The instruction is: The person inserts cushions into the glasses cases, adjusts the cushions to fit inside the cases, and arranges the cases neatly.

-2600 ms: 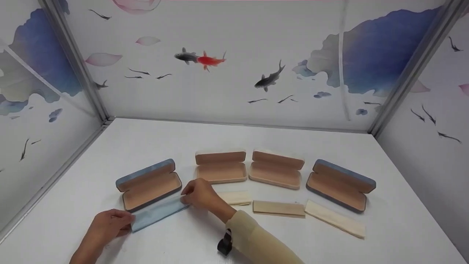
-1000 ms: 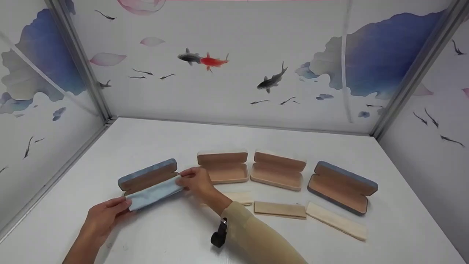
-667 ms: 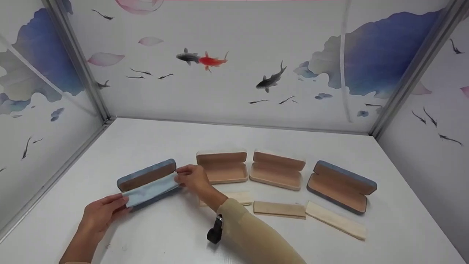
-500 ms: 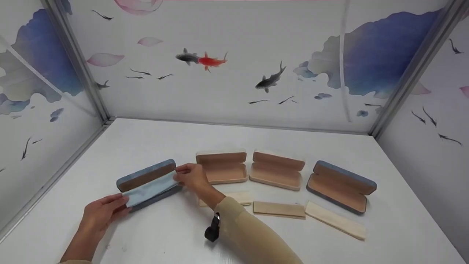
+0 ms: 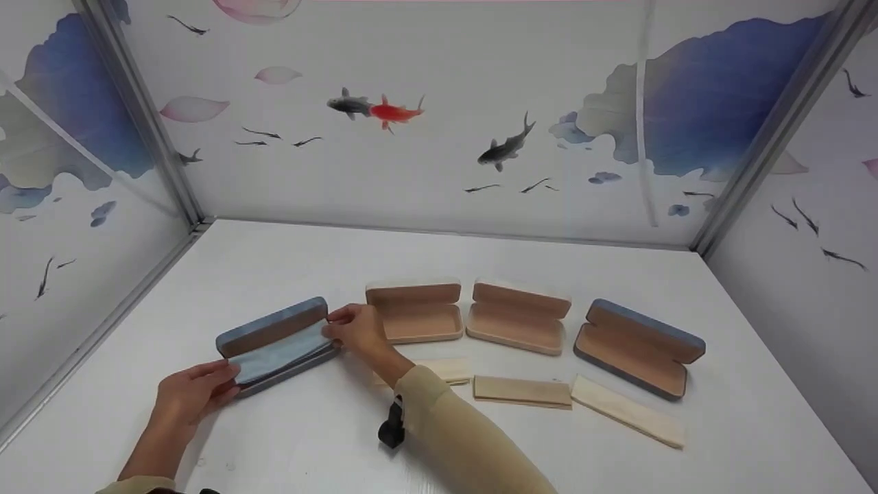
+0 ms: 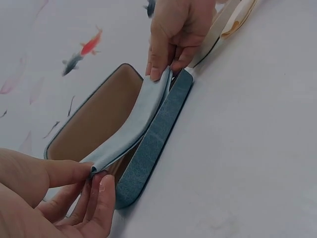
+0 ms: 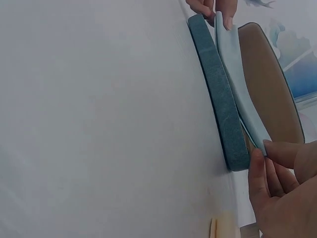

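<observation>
A folded light blue cloth (image 5: 281, 355) lies lengthwise in the mouth of the blue glasses case (image 5: 271, 324) at the left, whose lid stands up behind it. My left hand (image 5: 188, 394) pinches the cloth's left end between thumb and fingers. At the other end, my right hand (image 5: 361, 336) pinches the cloth by the case's right corner. In the left wrist view the cloth (image 6: 131, 124) sags between both hands, partly below the rim of the case's front wall (image 6: 156, 139). The right wrist view shows the cloth (image 7: 240, 79) bent down in its middle; its underside is hidden.
Two cream glasses cases (image 5: 415, 322) (image 5: 518, 326) and another blue case (image 5: 634, 350) stand with lids up to the right. Before them lie a cream cloth (image 5: 449, 370), partly behind my right arm, a tan cloth (image 5: 523, 391) and another cream cloth (image 5: 627, 412). Printed walls enclose the white table (image 5: 309, 446).
Both hands have lifted the blue cloth from the table in front of the left case, carried it back over the case and lowered it into the opening.
</observation>
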A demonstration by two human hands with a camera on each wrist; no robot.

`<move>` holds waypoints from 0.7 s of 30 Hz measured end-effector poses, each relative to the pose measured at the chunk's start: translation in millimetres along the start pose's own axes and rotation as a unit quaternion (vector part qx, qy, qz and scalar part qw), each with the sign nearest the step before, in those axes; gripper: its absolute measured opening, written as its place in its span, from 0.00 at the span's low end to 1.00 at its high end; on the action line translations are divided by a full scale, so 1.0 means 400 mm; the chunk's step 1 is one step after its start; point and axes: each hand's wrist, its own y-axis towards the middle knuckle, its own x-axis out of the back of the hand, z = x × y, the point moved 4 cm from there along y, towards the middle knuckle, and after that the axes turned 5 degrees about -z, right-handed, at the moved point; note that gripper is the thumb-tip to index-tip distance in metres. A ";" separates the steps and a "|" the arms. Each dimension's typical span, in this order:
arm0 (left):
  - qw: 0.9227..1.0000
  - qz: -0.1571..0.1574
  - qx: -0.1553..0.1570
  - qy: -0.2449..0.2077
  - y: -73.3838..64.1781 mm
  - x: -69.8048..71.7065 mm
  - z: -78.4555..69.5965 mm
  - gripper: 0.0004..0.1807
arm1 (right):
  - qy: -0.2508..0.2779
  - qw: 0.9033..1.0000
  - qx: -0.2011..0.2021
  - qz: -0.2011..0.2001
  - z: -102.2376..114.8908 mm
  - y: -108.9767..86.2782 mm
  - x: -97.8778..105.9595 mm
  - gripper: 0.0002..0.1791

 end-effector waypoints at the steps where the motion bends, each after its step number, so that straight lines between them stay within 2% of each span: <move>1: 1.000 0.002 -0.001 -0.004 0.001 0.000 0.000 0.37 | -0.005 1.000 0.002 -0.001 0.001 0.000 0.000 0.07; 5: 1.000 0.004 -0.003 -0.004 0.004 0.001 0.002 0.36 | -0.027 1.000 0.010 -0.013 0.004 0.000 -0.002 0.07; 12: 0.999 -0.016 -0.004 0.028 0.007 0.005 0.003 0.34 | -0.067 0.997 0.026 -0.015 0.007 -0.001 -0.009 0.07; 21: 0.998 -0.027 -0.017 0.055 0.013 0.004 0.004 0.30 | -0.078 0.996 0.034 -0.010 0.007 -0.004 -0.008 0.07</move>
